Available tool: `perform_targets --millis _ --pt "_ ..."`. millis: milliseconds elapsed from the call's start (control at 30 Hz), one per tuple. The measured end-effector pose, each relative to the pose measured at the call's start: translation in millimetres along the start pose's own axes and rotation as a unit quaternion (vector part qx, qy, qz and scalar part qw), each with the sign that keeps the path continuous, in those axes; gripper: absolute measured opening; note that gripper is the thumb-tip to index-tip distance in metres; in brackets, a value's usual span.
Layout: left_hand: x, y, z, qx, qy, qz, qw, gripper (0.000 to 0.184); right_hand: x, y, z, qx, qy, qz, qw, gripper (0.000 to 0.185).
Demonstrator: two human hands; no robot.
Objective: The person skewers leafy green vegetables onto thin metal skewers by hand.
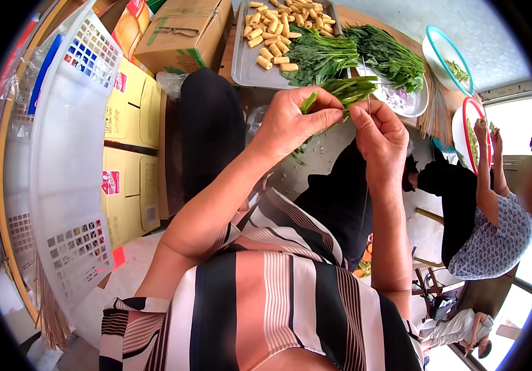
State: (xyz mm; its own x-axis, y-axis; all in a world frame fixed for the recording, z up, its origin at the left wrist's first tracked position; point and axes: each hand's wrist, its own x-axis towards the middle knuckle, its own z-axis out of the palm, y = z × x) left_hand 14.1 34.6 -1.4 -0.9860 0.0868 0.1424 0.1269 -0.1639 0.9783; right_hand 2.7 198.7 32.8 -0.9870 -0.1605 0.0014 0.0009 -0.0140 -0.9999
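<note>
My left hand [297,120] is closed round a small bunch of leafy green stalks [349,91], whose cut ends point right. Close beside it, my right hand [380,133] pinches a thin skewer [366,191] that runs down along my forearm; its upper end shows near the stalks. Whether the tip has pierced them I cannot tell. Just beyond my hands, more leafy greens [324,52] lie on a metal tray [239,68], beside many short tan rolls [272,28]. A further pile of greens [392,59] rests over a white dish [419,106] at the right.
Thin sticks [434,108] lie on the table's right side, near a blue-rimmed basin [429,49] and a red-rimmed basin [463,133]. A person [494,235] sits at the right; another person [460,331] is farther back. Left are a white crate [62,179] and cardboard boxes [182,34].
</note>
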Motion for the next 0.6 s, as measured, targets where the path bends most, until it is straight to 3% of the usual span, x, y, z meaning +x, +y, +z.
perform_targets --millis 167,333,600 --pt "-2.2 1.7 -8.8 -0.163 -0.017 -0.117 0.979 0.017 -3.9 -4.0 -0.9 -0.050 -0.010 -0.003 0.999 0.015" --pt "3.0 -0.2 -27.7 -0.208 0.056 -0.128 0.968 0.019 -20.3 -18.8 -6.4 -0.132 -0.086 0.036 0.987 0.021" --pt "7.3 6.1 -32.4 -0.208 0.053 -0.138 0.967 0.022 -30.2 -10.8 -7.5 -0.198 -0.128 0.019 0.972 0.019"
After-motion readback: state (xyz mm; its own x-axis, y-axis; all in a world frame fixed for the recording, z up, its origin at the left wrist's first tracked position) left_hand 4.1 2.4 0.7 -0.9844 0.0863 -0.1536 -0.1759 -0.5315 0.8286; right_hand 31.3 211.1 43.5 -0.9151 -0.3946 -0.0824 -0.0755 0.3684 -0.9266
